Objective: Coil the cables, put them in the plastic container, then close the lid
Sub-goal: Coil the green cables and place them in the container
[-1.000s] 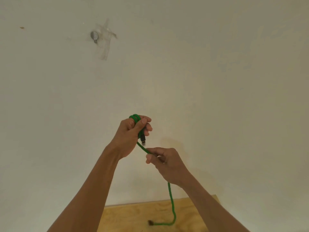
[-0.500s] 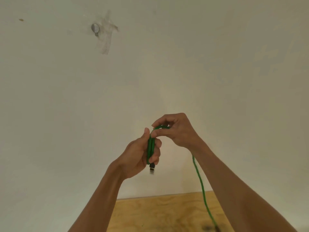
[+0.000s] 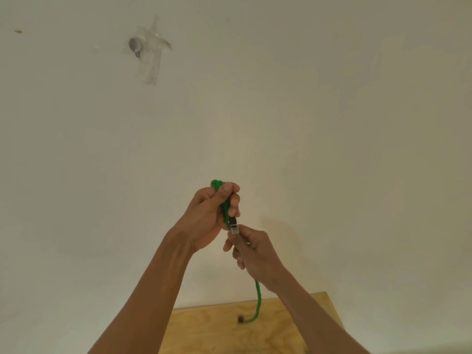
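Observation:
I hold a green braided cable (image 3: pixel 258 300) up in front of a pale wall. My left hand (image 3: pixel 208 217) is closed around several wound loops of it, which stick out green above the thumb. A silver and black plug (image 3: pixel 234 227) hangs out below that hand. My right hand (image 3: pixel 251 254) sits just under the plug, pinching the loose strand. The strand drops from the right hand down to the wooden table (image 3: pixel 204 330), where its dark end plug (image 3: pixel 240 320) hangs just above the wood. No plastic container is in view.
A pale wall fills most of the view, with a small metal fitting under clear tape (image 3: pixel 143 51) at the upper left. Only the far corner of the wooden table shows at the bottom.
My right hand has come down from above the coil to below the left hand, laying another turn. The left hand has risen a little. The free tail is shorter.

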